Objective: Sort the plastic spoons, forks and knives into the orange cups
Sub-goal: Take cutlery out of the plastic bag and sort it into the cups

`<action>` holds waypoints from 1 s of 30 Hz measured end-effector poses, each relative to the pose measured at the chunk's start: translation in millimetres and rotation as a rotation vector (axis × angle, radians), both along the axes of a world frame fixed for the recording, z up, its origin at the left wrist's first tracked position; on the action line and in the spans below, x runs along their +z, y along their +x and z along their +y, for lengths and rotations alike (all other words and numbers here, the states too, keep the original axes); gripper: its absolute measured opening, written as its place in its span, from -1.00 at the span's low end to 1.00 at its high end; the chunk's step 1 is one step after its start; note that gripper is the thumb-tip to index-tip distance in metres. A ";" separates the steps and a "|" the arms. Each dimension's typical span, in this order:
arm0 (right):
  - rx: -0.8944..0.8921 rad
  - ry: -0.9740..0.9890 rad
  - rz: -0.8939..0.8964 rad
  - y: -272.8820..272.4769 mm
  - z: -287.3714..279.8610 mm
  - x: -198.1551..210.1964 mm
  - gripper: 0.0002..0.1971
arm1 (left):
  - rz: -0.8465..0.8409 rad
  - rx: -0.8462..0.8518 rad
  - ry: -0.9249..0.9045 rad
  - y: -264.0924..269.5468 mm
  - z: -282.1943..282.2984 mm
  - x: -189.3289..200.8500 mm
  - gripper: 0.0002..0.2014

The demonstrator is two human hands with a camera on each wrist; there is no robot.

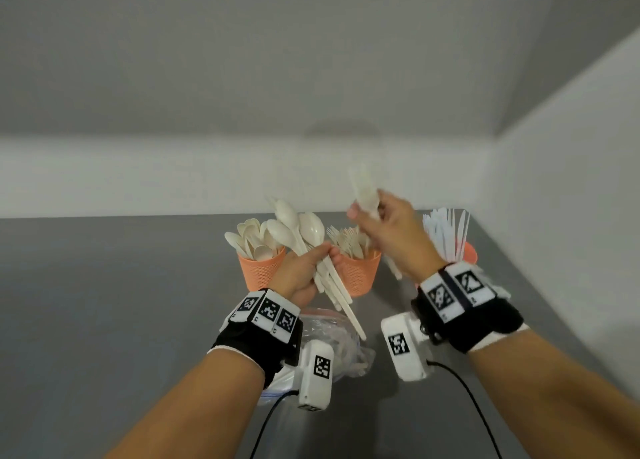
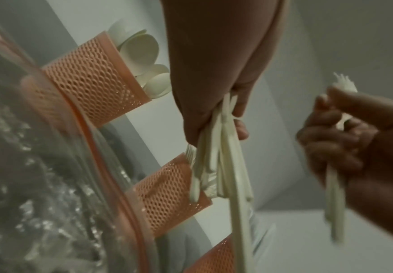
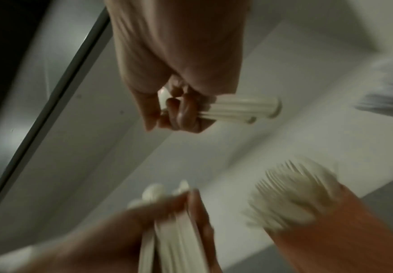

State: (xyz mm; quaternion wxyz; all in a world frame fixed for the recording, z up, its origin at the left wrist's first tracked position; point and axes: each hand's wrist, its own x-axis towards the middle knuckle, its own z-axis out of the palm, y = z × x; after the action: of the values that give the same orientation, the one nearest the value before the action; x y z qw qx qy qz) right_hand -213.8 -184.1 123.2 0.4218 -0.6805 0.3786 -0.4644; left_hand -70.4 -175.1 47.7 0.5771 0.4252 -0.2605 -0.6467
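- Head view: the left hand (image 1: 304,271) clamps its curled fingers round a bundle of cream plastic spoons (image 1: 304,237), bowls up, handles slanting down toward the person. The right hand (image 1: 391,230) is raised higher, fingers and thumb closed on a blurred pale plastic utensil (image 1: 363,195) that stands roughly upright. On the grey table (image 1: 104,303) three orange mesh plastic cups stand in a row: the left cup (image 1: 263,268) full of spoons, the middle cup (image 1: 358,271) full of forks, the right cup (image 1: 469,251) of white knives, partly hidden behind the right wrist.
- The turning point, as I read it: the middle cup sits just below and between both hands, nearer the right; the spoon cup lies directly beyond the left hand.
- A crumpled clear plastic bag (image 1: 343,341) lies under the wrists, out of the path.
- Left wrist view: the fingers (image 2: 239,127) pinch the spoon handles (image 2: 216,162), which hang across the middle cup's rim (image 2: 181,162). The right hand's piece shows tines (image 2: 345,83), so a fork, I'd say.
- Right wrist view: heavy blur; the right fingers (image 3: 181,112) wrap pale handle ends (image 3: 237,110), and the forks in the cup (image 3: 291,194) bristle below. A fork going down could snag on those tines.
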 end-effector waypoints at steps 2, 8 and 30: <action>0.040 0.029 0.157 2.3 8.3 -26.9 -0.86 | 0.020 0.051 0.023 3.3 -4.9 2.8 -0.81; 0.112 0.234 0.277 -3.9 13.1 -77.1 -0.45 | 0.125 0.105 0.075 7.9 -6.4 14.0 -0.72; 0.429 0.410 0.483 -39.1 9.2 -79.2 -0.70 | 0.207 0.441 0.023 31.7 -13.6 24.1 -0.88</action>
State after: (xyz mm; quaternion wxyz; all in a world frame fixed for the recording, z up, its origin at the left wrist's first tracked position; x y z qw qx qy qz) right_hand -252.9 -174.8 44.0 0.5354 -0.7357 0.4009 -0.1066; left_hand -38.7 -188.7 71.8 0.7231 0.4098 -0.0932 -0.5481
